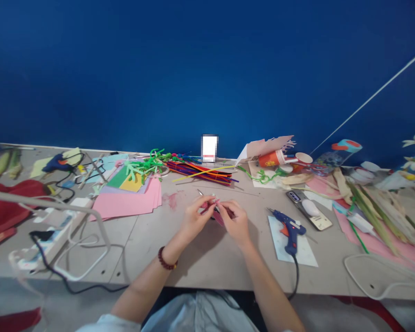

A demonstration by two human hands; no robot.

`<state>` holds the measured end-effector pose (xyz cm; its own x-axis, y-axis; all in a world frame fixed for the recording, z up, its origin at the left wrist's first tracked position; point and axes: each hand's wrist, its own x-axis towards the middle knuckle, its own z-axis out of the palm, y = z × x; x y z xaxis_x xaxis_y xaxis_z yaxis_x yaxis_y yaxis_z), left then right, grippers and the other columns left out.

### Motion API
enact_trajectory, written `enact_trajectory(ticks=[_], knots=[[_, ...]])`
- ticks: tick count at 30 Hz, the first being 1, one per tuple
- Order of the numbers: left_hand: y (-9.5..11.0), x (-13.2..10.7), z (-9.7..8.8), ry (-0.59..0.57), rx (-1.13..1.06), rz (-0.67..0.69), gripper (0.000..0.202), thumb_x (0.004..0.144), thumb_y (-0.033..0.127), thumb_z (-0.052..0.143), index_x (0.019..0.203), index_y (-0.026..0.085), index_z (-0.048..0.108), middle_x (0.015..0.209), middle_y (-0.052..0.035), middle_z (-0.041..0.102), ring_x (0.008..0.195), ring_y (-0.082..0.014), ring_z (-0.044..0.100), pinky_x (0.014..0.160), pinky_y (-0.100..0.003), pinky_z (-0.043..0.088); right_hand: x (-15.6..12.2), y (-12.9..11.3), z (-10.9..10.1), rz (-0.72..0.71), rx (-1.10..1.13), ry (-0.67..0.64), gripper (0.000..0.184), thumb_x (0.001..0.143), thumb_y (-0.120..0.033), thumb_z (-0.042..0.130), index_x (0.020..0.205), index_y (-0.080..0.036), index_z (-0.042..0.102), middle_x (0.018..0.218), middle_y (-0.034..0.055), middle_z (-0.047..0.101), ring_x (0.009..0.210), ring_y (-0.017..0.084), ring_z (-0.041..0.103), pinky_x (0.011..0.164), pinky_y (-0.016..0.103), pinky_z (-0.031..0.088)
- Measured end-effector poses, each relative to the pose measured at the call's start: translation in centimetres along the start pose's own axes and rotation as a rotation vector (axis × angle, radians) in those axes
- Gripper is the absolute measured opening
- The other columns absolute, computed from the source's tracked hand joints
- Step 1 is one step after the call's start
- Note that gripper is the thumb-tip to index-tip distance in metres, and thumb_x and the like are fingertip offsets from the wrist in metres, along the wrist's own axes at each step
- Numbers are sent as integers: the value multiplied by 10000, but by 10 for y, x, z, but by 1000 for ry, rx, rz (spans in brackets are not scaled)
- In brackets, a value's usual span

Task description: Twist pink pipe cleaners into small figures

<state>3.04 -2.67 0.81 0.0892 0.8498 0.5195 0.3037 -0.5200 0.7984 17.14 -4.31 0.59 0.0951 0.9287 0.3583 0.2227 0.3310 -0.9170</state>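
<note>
My left hand (195, 216) and my right hand (235, 222) meet above the middle of the table. Fingertips of both pinch a small pink piece (217, 202); its kind is too small to make out. More pink shows below the fingers, partly hidden by them. Beneath or behind my left fingers, a thin pointed metal tip (199, 191) sticks out, with the rest of that tool covered. A blue hot glue gun (289, 229) lies to the right of my right hand on a pale blue sheet (309, 254).
Pipe cleaners (200, 171) in several colours lie in a bundle behind my hands. Pink paper sheets (124, 205) and a power strip (57, 235) are at the left. A phone (323, 222), paper cups (271, 159) and dried husks (370, 216) lie at the right. Cords trail over the front edge.
</note>
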Motion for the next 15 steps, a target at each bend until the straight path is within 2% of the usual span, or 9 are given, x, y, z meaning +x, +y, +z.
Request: enact_trajectory(ticks=[3,7,11,15], knots=[[1,0,0,-20,-20,33,178,828,185,567,971,196,674,911,-62,652,791,-126,602,703,-241,521,-2,0,1,-31,-34,-2,142,832,-263,561,805,-196,684,777,49,622,695,155,582,599,261,456],[2,-1,-1,-24,-31,45,191,842,189,551,983,199,679,893,-62,640,792,-124,606,677,-225,523,-2,-2,3,-27,-48,-6,138,827,-263,562,807,-193,679,767,41,613,644,138,559,566,252,445],[1,-2,-1,-24,-27,52,194,849,196,542,993,201,672,902,-64,633,800,-123,601,676,-223,519,-1,-1,5,116,144,7,154,790,-326,608,857,-197,660,805,40,639,716,149,593,641,262,490],[1,-2,-1,-17,14,116,209,847,175,541,1013,208,663,906,-63,633,834,-132,604,717,-246,514,2,2,6,282,346,0,225,744,-380,650,877,-198,647,748,17,639,627,123,570,585,248,501]])
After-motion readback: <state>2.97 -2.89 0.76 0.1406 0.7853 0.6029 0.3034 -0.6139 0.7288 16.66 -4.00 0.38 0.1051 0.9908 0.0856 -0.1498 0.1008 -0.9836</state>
